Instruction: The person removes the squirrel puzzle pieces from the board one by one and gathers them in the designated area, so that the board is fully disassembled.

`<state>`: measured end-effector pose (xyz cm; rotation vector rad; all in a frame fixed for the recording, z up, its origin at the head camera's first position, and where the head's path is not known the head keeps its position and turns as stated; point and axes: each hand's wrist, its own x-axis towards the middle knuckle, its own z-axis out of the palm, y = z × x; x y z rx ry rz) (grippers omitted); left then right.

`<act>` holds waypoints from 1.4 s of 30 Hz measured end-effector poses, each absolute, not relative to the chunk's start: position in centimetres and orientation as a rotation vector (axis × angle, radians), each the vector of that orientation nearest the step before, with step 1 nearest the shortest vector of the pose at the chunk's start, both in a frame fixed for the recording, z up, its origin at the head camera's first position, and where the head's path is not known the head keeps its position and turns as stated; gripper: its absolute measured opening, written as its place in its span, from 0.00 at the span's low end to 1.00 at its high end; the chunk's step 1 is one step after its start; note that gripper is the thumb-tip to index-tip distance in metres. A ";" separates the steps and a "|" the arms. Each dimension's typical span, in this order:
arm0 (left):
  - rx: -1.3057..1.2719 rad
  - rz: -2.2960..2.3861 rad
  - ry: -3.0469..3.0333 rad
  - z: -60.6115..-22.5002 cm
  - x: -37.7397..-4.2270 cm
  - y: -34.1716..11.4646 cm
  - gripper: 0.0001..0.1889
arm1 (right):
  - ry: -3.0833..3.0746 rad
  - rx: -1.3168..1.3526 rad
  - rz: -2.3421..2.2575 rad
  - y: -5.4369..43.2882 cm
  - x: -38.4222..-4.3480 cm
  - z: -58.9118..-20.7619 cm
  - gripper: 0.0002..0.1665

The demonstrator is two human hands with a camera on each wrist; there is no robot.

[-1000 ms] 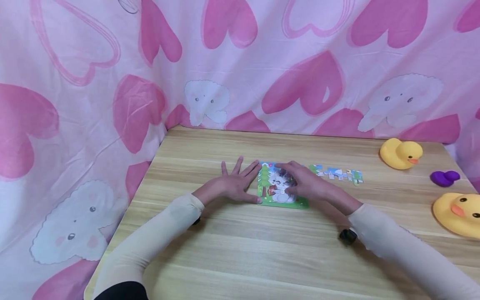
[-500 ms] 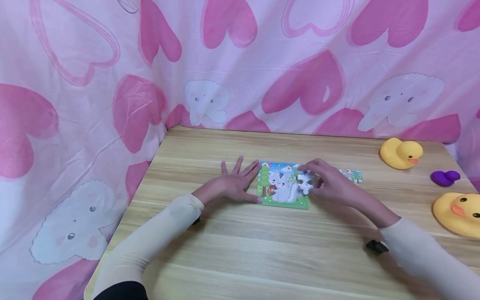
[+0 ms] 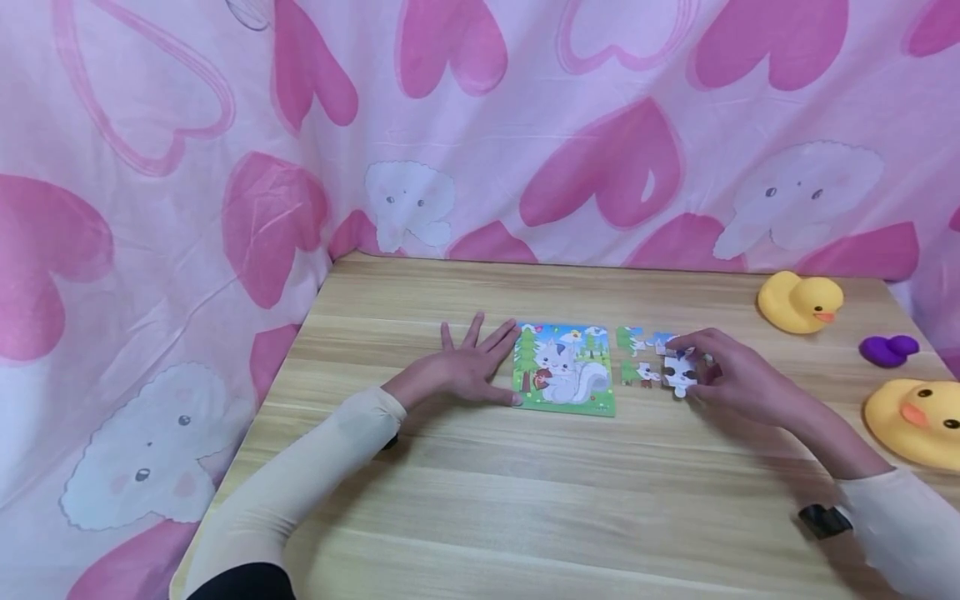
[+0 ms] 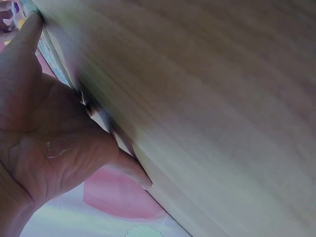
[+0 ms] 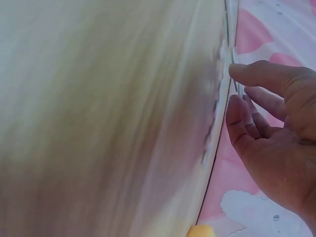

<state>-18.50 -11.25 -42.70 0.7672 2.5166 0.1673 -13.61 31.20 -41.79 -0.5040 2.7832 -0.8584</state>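
Note:
My left hand [image 3: 468,371] lies with fingers spread at the left edge of a squirrel picture board [image 3: 566,371], its thumb and a fingertip touching that edge. The thumb [image 4: 24,37] also shows at the board's edge in the left wrist view. Over to the right, my right hand [image 3: 738,375] pinches a white jigsaw piece [image 3: 680,377] with part of the squirrel's face on it. The piece is close over the table, its right side hidden by the fingers. Loose jigsaw pieces [image 3: 630,340] lie between the board and this hand, some partly covered by it.
A yellow rubber duck [image 3: 798,302] stands at the back right of the wooden table [image 3: 480,500]. A small purple duck [image 3: 888,350] and another yellow duck [image 3: 911,423] sit near the right edge. Pink heart-print cloth [image 3: 480,125] hangs behind and at the left.
My right hand has moved right from over the picture board, carrying the jigsaw piece to the loose pieces. The whole picture now shows. My left hand has stayed in place.

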 end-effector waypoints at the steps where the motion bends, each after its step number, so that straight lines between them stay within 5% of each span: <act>1: 0.767 0.169 2.518 -42.7 -18.5 -11.3 0.61 | 2.775 -0.505 -0.843 31.3 -13.6 -41.8 0.40; 19: 0.762 0.179 2.512 -42.6 -18.5 -11.4 0.61 | 2.801 -0.680 -0.663 30.6 -14.0 -42.0 0.35; 31: 0.777 0.175 2.516 -42.2 -18.3 -11.4 0.61 | 2.727 -0.738 -0.902 25.3 -14.3 -41.8 0.28; 42: 0.774 0.170 2.510 -42.6 -18.5 -11.3 0.61 | 2.698 -0.766 -0.772 20.4 -14.9 -42.6 0.40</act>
